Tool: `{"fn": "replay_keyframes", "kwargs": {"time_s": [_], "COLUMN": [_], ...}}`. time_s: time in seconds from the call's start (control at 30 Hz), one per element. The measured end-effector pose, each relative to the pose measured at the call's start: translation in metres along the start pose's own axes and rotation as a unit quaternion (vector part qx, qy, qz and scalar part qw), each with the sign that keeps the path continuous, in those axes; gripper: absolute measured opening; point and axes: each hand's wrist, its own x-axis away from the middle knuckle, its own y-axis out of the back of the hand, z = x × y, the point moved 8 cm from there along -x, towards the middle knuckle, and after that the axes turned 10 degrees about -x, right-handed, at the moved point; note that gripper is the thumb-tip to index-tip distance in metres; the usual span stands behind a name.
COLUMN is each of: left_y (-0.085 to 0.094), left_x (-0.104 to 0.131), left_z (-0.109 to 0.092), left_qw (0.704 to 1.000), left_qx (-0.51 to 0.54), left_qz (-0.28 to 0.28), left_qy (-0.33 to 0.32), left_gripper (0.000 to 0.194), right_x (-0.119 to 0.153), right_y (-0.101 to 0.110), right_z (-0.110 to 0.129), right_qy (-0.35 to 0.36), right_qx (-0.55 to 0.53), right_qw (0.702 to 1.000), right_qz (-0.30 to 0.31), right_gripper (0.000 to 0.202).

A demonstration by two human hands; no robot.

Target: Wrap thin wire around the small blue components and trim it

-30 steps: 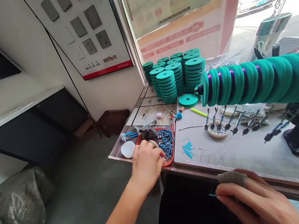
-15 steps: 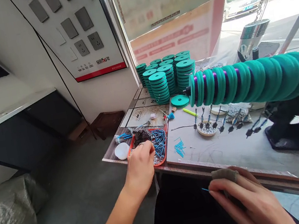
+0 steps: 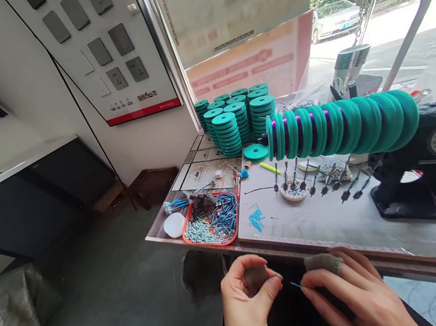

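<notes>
Low in the view, my left hand is closed in a pinch, its fingertips on something too small to name. Close to its right, my right hand pinches a thin blue stick that points left toward the left fingertips. A brownish wrap covers a finger of the right hand. Beyond the hands, an orange tray on the table's left end holds blue coiled pieces, pale green pieces and small beads. Light blue sticks lie on the board right of the tray.
A black machine carries a row of green spools over the table, with dark pieces hanging below. Stacked green spools stand behind. A bowl of beads, a white lid and a yellow-green pen lie around.
My left hand has left the tray and moved down and right, beside my right hand. The right hand still holds the blue stick. The view has shifted slightly.
</notes>
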Motion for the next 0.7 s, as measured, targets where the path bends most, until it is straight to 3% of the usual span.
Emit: {"fn": "replay_keyframes", "kwargs": {"time_s": [0.3, 0.37, 0.57, 0.7], "left_y": [0.002, 0.003, -0.002, -0.004], "left_x": [0.001, 0.001, 0.007, 0.013], "left_z": [-0.001, -0.002, -0.009, -0.017], "left_qw": [1.000, 0.999, 0.983, 0.959], "left_qx": [-0.018, -0.031, -0.147, -0.213], "left_qz": [-0.012, -0.022, -0.046, -0.080], "left_qy": [-0.010, -0.027, -0.103, -0.172], "left_gripper": [0.026, 0.025, 0.018, 0.014], "right_x": [0.002, -0.001, -0.009, -0.009], "right_y": [-0.003, -0.002, 0.007, 0.005], "right_z": [-0.004, -0.001, 0.003, 0.002], "right_qy": [-0.018, -0.018, -0.065, -0.055], "right_qx": [0.003, -0.005, -0.042, -0.045], "right_qw": [1.000, 1.000, 0.992, 0.994], "right_qz": [0.011, 0.004, -0.097, -0.085], "right_gripper": [0.006, 0.006, 0.018, 0.016]}}
